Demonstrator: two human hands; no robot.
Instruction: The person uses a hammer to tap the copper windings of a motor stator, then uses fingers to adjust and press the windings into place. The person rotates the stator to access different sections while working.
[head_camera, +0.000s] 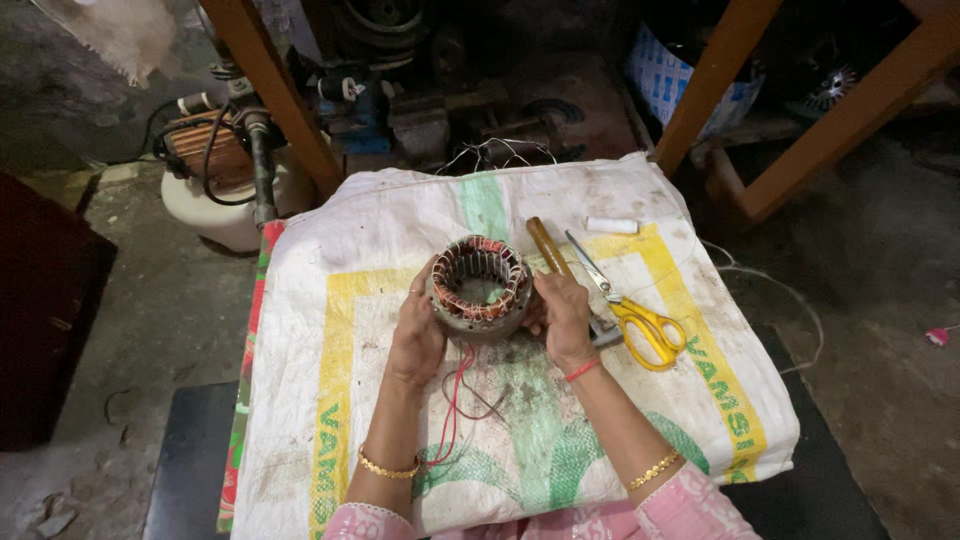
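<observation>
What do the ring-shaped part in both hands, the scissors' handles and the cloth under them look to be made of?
Ring-shaped part: dull grey metal body, apparently steel, with reddish copper-looking wire coils around its inside.
Scissors' handles: glossy yellow, likely plastic; blades bright metal.
Cloth: woven white sack, probably plastic fibre, printed yellow and green, stained.

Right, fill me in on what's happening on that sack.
A person holds a round motor stator with copper windings between both hands: the left hand cups its left side, the right hand its right. Red and dark wires trail from it toward the person. It sits over a white woven sack. Yellow-handled scissors and a wooden stick lie beside the right hand.
</observation>
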